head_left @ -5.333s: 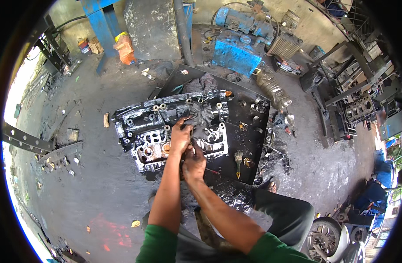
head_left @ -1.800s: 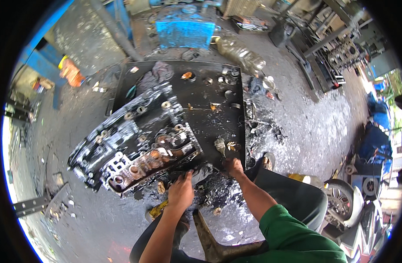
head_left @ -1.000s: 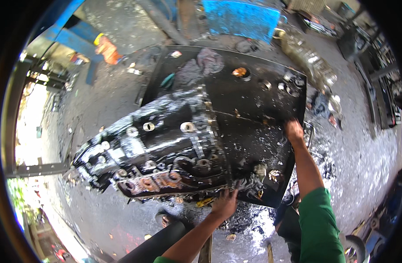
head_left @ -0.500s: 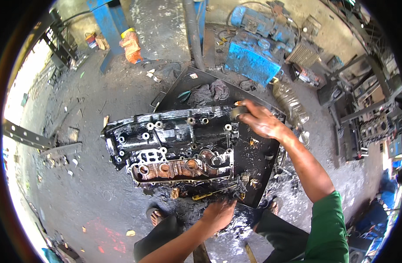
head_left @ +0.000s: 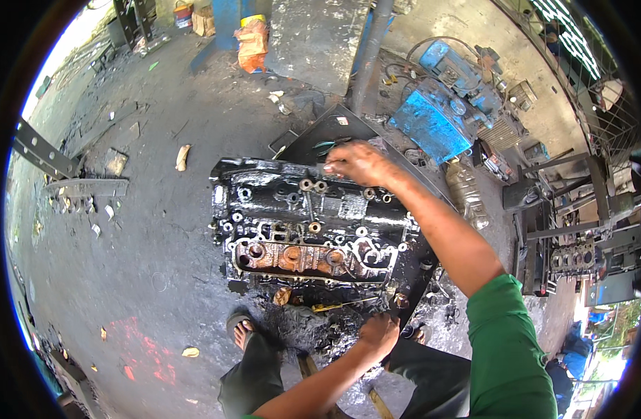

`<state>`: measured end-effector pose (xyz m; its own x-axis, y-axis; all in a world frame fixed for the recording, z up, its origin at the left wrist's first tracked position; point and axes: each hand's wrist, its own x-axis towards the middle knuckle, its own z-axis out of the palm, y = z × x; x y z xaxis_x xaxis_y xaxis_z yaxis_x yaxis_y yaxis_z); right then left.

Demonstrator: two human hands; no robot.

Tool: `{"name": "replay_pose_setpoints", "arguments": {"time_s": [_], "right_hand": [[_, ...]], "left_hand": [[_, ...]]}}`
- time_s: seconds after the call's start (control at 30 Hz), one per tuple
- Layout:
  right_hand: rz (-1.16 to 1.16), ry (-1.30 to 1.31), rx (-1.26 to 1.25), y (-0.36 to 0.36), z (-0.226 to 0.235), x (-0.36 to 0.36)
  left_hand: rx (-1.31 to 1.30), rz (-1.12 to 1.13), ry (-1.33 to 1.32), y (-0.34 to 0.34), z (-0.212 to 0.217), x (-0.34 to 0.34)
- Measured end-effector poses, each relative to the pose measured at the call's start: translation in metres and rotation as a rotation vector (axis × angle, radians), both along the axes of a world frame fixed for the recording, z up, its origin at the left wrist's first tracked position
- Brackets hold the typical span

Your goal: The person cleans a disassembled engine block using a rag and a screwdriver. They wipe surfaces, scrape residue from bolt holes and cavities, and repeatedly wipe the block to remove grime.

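A long, oily black engine part (head_left: 334,206), like a cylinder head, lies across a dark tray. Pale round bosses dot its top, and the rim of its near side frames a rusty-brown cavity (head_left: 289,257) with round holes. My right hand (head_left: 361,165) is over the part's far edge, fingers curled together; what they hold, if anything, is hidden. By the tray's near corner my left hand (head_left: 380,332) is closed beside a dark greasy lump (head_left: 383,302); its grip is hidden. A yellow-handled screwdriver (head_left: 327,306) rests between the part and that hand.
The dark tray (head_left: 353,120) reaches out behind the part. Beyond stand a blue motor unit (head_left: 432,119) and a clear plastic bottle (head_left: 465,190). A metal rack (head_left: 565,230) is at right, a perforated steel beam (head_left: 44,150) at left. My sandalled foot (head_left: 242,329) is near the part.
My right hand has moved left along the part's far edge, from its right end toward the middle. My left hand has drawn into a tighter fist. The whole view has shifted.
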<state>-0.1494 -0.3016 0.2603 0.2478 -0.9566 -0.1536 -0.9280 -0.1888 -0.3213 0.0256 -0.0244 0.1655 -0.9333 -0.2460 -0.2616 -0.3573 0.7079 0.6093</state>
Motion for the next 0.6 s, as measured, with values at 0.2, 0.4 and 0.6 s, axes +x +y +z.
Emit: {"name": "replay_pose_setpoints", "arguments": {"time_s": [0.2,0.4,0.6], "right_hand": [[-0.25,0.166,0.372,0.033,0.025,-0.041],[-0.158,0.105,0.177,0.015,0.019,-0.017],[-0.219,0.15,0.222,0.039,0.026,-0.041]], "left_hand": [[0.015,0.054,0.033,-0.008,0.011,0.01],[0.047,-0.037,-0.015,-0.019,0.023,0.003],[0.054,0.026,0.029,-0.022,0.021,0.006]]}}
